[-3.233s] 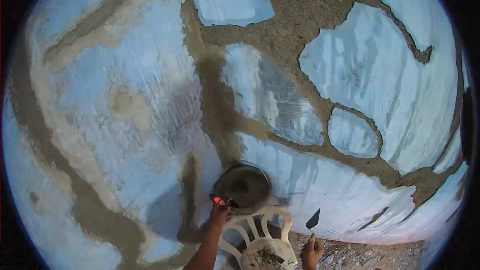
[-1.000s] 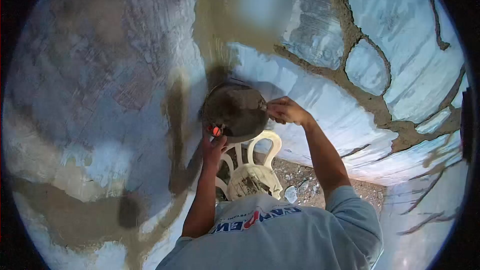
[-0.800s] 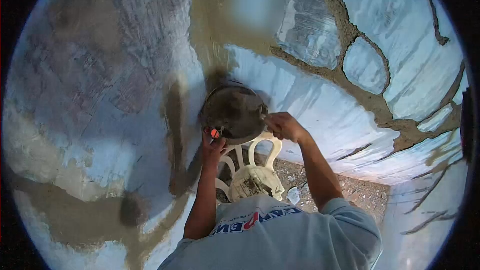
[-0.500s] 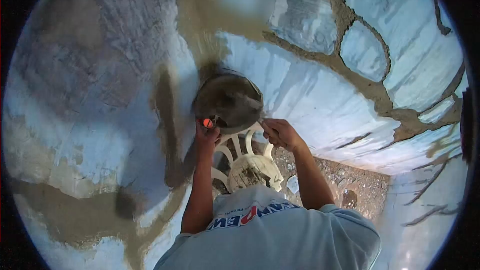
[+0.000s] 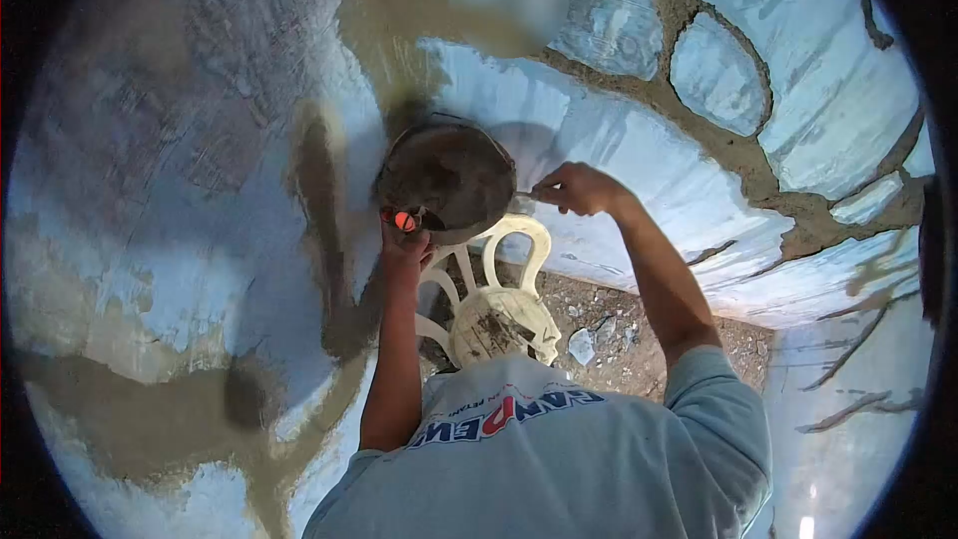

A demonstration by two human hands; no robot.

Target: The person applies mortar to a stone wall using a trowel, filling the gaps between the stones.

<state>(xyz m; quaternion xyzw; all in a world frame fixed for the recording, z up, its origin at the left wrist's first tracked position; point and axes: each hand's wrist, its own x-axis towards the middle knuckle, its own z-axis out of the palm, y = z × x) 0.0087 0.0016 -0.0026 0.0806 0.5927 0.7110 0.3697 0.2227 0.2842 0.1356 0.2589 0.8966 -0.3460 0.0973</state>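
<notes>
My left hand is closed on the lower left rim of a round dark bucket, tilted so that its grey, mortar-smeared inside faces me. A small round orange-red thing shows beside the left fingers; I cannot make out its kind. My right hand is wrapped round a trowel, right of the bucket. Only a thin bit of its metal shows near the rim, and its blade is hidden or too small to see.
A cream plastic chair with a dirty seat stands below the bucket. Around it is a blue wall with wide patches and lines of grey-brown mortar. Rubble covers the ground by the wall's foot.
My right hand has moved up with the trowel, and the elbow has swung outward. The bucket sits slightly higher and further left in view, still in my left hand.
</notes>
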